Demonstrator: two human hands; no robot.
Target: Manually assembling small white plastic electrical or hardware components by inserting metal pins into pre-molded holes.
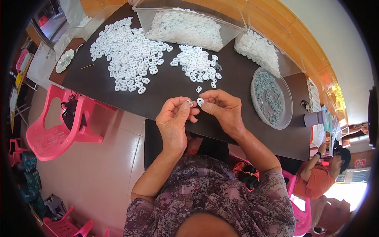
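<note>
My left hand (173, 118) is closed in a pinch on a small whitish part, mostly covered by the fingertips. Close beside it, my right hand (226, 110) grips a white plastic piece (200, 101) with a hole between thumb and forefinger. Both hands are held at the near edge of the dark table (166, 85). Just beyond them lies a single white piece (198, 89), and behind that a small pile of like pieces (195, 62). To the left spreads a larger heap of white oval two-holed pieces (132, 55).
Clear plastic bins (237, 23) full of white parts stand at the back. On the right sit a round tray (287, 112) of grey-green metal bits and a grey cup (314, 118). A pink chair (47, 144) is at left; another person (316, 177) sits at right.
</note>
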